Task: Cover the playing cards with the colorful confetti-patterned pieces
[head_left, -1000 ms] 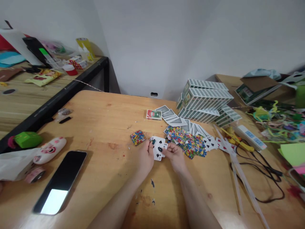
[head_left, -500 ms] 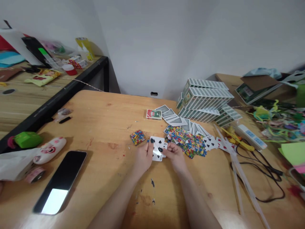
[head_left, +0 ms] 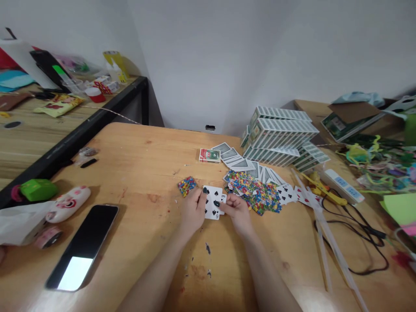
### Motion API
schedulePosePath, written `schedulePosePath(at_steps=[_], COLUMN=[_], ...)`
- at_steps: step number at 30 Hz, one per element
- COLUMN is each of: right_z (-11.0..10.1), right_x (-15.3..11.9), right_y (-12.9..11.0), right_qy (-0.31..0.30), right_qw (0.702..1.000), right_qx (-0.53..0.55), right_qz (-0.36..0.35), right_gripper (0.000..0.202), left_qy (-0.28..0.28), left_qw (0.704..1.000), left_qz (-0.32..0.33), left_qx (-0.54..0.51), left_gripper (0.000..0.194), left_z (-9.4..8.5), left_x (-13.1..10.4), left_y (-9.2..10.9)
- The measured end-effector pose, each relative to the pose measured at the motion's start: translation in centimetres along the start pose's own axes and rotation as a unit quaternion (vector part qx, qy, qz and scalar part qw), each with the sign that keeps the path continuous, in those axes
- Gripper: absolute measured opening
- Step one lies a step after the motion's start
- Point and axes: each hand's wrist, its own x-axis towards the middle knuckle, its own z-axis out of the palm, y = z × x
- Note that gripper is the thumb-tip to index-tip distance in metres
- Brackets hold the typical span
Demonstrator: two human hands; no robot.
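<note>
Two hands are holding playing cards up between them, low over the wooden table (head_left: 146,234). The left hand (head_left: 194,210) is pinching the left edge of the spade card (head_left: 212,210), with its thumb pressing on the front. The right hand (head_left: 238,213) is pinching the other side, and its thumb is lying on the card's face. A king card (head_left: 223,198) is peeking out from behind, right by the right thumb. Both thumbs are showing dark nails.

Just past the left fingers, a little bright pile (head_left: 186,185) is sitting on the wood. Beyond the right hand and off to its right, a big bright heap (head_left: 264,197) of cards is spreading out. A club card (head_left: 286,195) and a heart card (head_left: 302,196) are lying face up at the heap's right end. Farther past the grip, grey-backed cards (head_left: 240,164) are lying in a messy row, and a red and green card box (head_left: 209,155) is resting next to them. Striped boxes (head_left: 282,135) are standing in a stack behind that row. Well to the left of the grip, a phone (head_left: 84,245) is lying flat. Well to the right, a black cord (head_left: 365,240) is curling near some clear strips (head_left: 334,240).
</note>
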Motion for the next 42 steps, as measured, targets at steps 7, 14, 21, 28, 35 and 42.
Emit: schedulePosePath(at_steps=[7,14,21,28,35,42], right_z=[-0.3,-0.5,-0.4,-0.7,-0.8,-1.2], right_x=[0.1,0.2,0.2,0.5,0.6,0.7], right_y=[0.1,0.5,0.5,1.2,0.6,0.4], right_qy=[0.0,0.001,0.012,0.046,0.076,0.084], right_qw=[1.0,1.0,0.999,0.996,0.992,0.992], right_qx=[0.018,0.008,0.024,0.056,0.076,0.074], right_qz=[0.007,0.003,-0.023,-0.049,-0.059,-0.06], right_gripper=[0.02,0.021,0.02,0.019,0.019,0.019], left_qy=[-0.008,-0.009,0.019,-0.044,-0.072,-0.069], left_qw=[0.999,0.999,0.999,0.996,0.99,0.992], left_qz=[0.036,0.041,0.043,0.035,0.026,0.03], left_qx=[-0.002,0.007,0.014,0.065,0.118,0.099], left_gripper=[0.03,0.036,0.042,0.049,0.049,0.041], left_z=[0.0,0.2,0.5,0.4,0.0,0.1], left_x=[0.2,0.4,0.3,-0.3,-0.8,-0.9], left_y=[0.2,-0.2,-0.7,-0.8,-0.5,-0.7])
